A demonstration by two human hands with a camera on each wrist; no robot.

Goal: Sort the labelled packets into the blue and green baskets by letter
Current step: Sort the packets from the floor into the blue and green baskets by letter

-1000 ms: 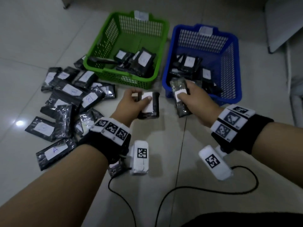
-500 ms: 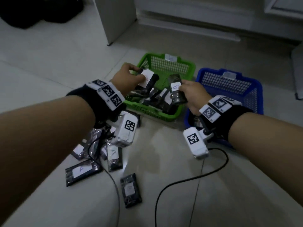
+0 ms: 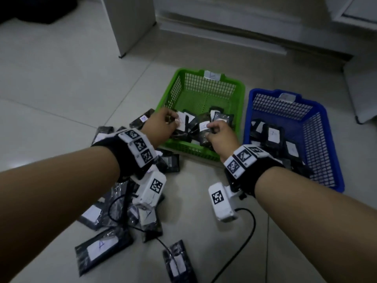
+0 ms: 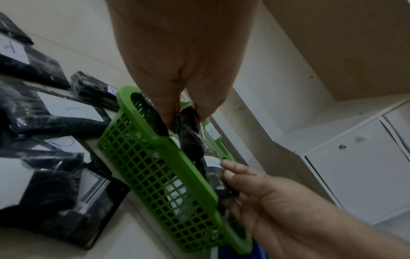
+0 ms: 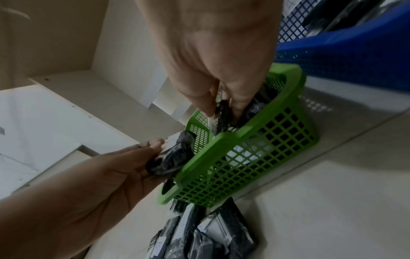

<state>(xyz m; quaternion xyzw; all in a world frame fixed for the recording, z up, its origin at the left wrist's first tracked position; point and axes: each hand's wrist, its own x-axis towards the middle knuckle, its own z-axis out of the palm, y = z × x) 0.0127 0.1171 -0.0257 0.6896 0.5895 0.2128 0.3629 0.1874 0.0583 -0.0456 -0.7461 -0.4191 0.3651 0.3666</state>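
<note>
Holding one packet each, your hands are over the green basket (image 3: 201, 152). Your left hand (image 3: 161, 127) pinches a black packet (image 3: 181, 124) with a white label. Your right hand (image 3: 221, 137) grips another packet (image 3: 204, 129) just beside it. More packets lie inside that basket. The blue basket (image 3: 318, 144) sits right next to it and has packets too. A pile of packets (image 3: 114, 219) waits on the floor near your left arm.
</note>
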